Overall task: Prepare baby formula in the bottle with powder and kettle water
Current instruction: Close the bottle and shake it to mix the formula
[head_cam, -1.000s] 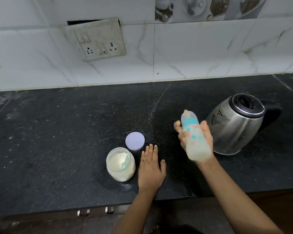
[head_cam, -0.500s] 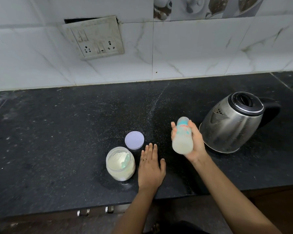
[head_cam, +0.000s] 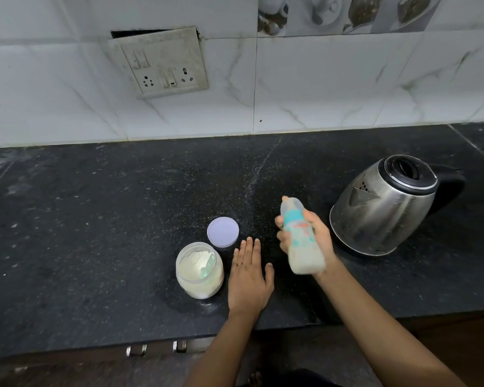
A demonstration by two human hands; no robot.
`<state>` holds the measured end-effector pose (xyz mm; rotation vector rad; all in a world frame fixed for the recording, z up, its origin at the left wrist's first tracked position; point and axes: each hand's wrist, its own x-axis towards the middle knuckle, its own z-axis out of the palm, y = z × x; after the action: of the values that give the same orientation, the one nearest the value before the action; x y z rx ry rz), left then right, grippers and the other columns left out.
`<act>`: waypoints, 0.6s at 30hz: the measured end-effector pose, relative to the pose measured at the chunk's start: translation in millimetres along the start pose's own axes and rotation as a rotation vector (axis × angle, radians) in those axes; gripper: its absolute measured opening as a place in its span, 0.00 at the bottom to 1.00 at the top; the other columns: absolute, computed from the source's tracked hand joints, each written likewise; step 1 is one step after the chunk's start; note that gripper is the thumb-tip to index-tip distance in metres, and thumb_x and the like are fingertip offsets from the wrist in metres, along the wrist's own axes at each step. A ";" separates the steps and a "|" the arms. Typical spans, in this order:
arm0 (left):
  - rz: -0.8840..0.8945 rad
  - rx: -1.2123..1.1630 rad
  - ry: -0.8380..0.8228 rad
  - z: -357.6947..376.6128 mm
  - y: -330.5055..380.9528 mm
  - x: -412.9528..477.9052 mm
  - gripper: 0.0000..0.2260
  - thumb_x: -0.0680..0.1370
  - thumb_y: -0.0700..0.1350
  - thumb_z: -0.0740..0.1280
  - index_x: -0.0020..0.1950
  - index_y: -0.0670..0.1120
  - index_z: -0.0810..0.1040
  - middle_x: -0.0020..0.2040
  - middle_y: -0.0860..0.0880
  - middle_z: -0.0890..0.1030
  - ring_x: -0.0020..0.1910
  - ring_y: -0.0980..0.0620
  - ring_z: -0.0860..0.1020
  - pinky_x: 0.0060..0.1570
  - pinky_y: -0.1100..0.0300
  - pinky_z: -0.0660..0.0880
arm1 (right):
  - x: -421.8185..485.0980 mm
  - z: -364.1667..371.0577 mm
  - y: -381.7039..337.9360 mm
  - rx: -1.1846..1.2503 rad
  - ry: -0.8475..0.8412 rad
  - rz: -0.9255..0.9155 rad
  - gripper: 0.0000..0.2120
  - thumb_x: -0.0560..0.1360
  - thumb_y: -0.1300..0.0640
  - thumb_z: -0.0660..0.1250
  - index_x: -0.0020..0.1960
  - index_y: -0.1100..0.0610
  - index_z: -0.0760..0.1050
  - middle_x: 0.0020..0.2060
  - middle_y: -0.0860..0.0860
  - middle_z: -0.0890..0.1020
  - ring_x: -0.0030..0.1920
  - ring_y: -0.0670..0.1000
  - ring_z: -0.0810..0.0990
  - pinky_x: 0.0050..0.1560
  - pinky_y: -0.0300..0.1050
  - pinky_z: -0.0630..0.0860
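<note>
My right hand grips a baby bottle above the counter; the bottle has a teal collar, its cap on, and milky liquid inside, and it leans with its top toward the wall. My left hand lies flat on the black counter, fingers together, holding nothing. Just left of it stands an open jar of formula powder with a pale green scoop in it. The jar's lilac lid lies behind it. A steel kettle with a black lid and handle stands to the right of the bottle.
The black stone counter runs to a white tiled wall with a switch and socket plate. The counter's front edge is near me, with drawer handles below it.
The bottle in my right hand has swung up and down: upright and far half a second ago, now tilted and nearer again. My left hand and the jar stayed put.
</note>
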<state>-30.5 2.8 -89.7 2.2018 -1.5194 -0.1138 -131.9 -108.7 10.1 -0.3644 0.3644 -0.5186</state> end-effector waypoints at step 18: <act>-0.007 0.000 -0.003 -0.2 0.9 -0.1 0.27 0.77 0.52 0.55 0.72 0.41 0.69 0.72 0.42 0.70 0.73 0.47 0.66 0.72 0.55 0.51 | -9.2 6.0 -23.1 0.150 -0.132 -0.054 0.38 0.59 0.51 0.80 0.63 0.59 0.67 0.43 0.57 0.74 0.38 0.51 0.77 0.36 0.44 0.80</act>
<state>-31.3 2.7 -89.1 2.2080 -1.5133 -0.1194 -146.2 -121.0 27.4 -0.2623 0.1872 -0.5681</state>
